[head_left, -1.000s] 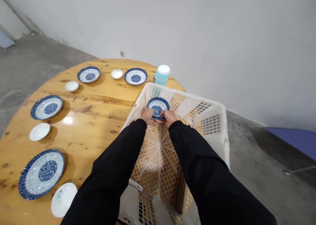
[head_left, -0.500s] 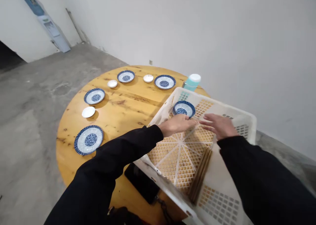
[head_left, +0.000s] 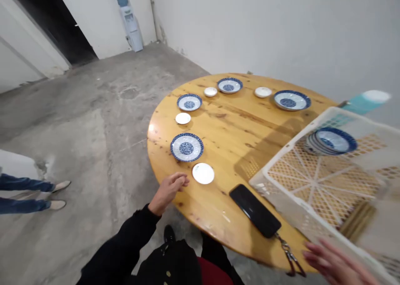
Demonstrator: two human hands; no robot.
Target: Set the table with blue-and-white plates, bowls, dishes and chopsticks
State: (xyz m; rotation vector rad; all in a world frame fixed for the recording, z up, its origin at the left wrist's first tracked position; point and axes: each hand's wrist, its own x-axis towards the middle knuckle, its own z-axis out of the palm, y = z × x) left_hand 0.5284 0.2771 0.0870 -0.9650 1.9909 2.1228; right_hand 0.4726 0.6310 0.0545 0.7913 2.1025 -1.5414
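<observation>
My left hand (head_left: 168,190) hovers at the near edge of the round wooden table (head_left: 237,126), fingers loosely curled and empty, just left of a small white saucer (head_left: 203,173). My right hand (head_left: 336,265) is at the bottom right, blurred, fingers spread and empty, below the white plastic crate (head_left: 300,201). A stack of blue-patterned plates (head_left: 331,141) sits in the crate's far corner. A blue-patterned plate (head_left: 186,146) lies beyond the white saucer.
A black phone (head_left: 255,210) with a keyring lies at the near table edge. More blue plates (head_left: 291,100) and white saucers (head_left: 263,92) ring the table. A teal bottle (head_left: 365,101) stands behind the crate. Another person's legs (head_left: 28,191) are at the left. Chopsticks (head_left: 356,219) lie in the crate.
Both hands have left the crate and the plate stack. My left hand swung to the table's near edge, my right dropped low. The view turned left.
</observation>
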